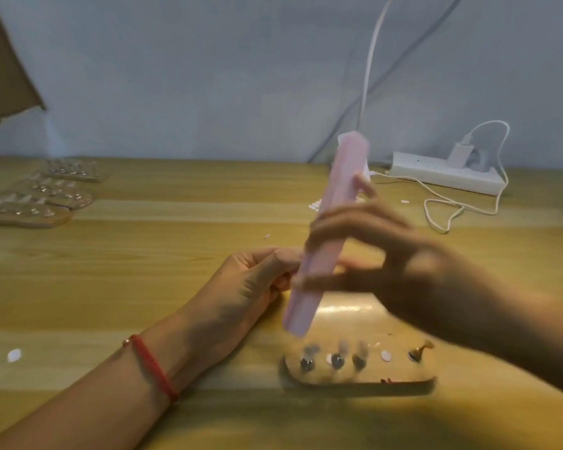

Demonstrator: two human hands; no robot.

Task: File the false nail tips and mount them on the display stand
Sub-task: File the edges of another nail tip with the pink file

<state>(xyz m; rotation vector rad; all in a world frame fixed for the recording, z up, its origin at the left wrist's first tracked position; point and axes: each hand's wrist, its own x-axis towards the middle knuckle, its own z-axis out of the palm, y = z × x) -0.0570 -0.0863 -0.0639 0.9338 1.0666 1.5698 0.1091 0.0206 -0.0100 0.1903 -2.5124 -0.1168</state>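
My right hand (381, 251) grips a long pink nail file (330, 228), held nearly upright and blurred by motion. My left hand (254, 280) rests on the wooden table with its fingers pinched together against the file's left edge; whatever it pinches is hidden. Below the hands lies a wooden display stand (361, 378) with three metal pegs (337, 360) carrying nail tips and one brass peg at its right. A loose white nail tip (385, 355) lies on the stand.
Three filled display stands (30, 203) lie at the far left. Loose nail tips (314, 206) are scattered behind the file, and one (14, 355) lies at the front left. A white power strip (446, 173) with charger and cable sits at the back right. A cardboard flap is at the upper left.
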